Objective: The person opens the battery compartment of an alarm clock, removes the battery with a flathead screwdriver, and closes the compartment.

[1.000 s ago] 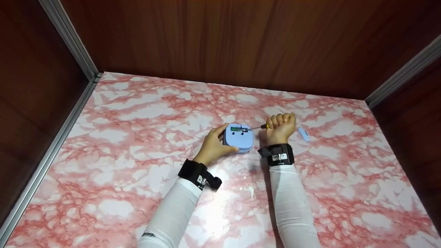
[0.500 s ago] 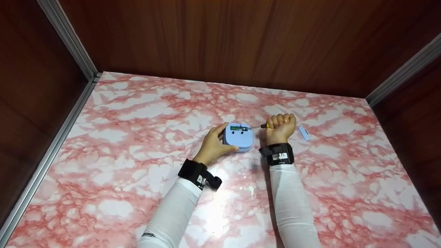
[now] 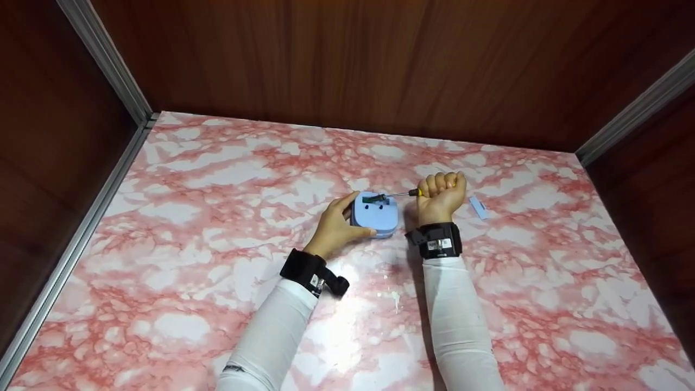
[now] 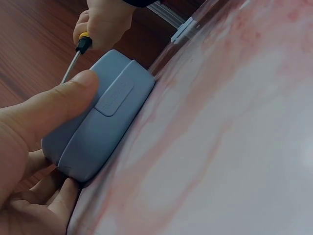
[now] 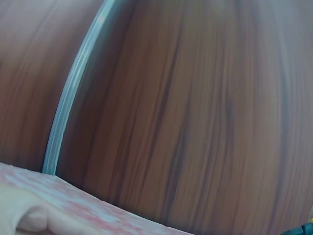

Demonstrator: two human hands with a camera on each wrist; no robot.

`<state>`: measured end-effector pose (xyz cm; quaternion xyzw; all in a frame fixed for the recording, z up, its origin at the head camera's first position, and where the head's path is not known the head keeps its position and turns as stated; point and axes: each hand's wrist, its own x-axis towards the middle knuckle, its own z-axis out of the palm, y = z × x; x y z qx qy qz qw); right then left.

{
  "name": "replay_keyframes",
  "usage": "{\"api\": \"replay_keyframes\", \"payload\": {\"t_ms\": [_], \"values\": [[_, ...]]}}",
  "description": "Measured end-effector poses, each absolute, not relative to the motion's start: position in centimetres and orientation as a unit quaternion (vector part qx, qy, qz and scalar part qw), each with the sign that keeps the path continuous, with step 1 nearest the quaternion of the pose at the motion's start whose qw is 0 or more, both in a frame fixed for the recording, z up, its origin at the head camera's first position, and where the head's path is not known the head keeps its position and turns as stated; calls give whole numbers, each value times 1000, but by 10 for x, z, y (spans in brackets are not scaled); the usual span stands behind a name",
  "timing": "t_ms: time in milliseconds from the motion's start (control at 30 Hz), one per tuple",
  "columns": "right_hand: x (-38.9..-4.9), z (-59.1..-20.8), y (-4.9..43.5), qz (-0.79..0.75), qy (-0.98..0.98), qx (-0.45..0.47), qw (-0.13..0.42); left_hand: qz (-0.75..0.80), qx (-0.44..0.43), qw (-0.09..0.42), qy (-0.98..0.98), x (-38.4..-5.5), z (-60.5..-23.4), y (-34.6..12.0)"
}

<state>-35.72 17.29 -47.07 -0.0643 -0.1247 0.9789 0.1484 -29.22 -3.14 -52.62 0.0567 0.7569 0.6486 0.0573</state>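
Observation:
A light-blue rounded square case lies on the table, its long narrow battery slot uncovered. My left hand grips the case from the left, thumb along the near side and fingers behind. My right hand, a fist with the palm side up, holds a screwdriver with a black and yellow handle. Its thin metal shaft points left, the tip at the right end of a green battery. That battery sits tilted in the slot, right end raised. In the left wrist view, the thumb covers part of the case.
A small light-blue cover strip lies on the table right of the right hand. Dark wood-grain panels with metal corner rails enclose the back and both sides of the red and white marbled table.
The right hand has moved slightly up and left with the screwdriver. The battery's right end has lifted out of the slot, where it lay flat before. The left hand keeps its grip.

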Motion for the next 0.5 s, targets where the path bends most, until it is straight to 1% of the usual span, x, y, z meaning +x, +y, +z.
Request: {"api": "replay_keyframes", "payload": {"t_ms": [233, 500], "values": [[-357, -473, 175, 970, -166, -43, 172, 654, 53, 65, 752, -292, -526, -32], [-355, -472, 173, 965, -190, -29, 181, 651, 45, 62, 755, -292, -526, -31]]}}
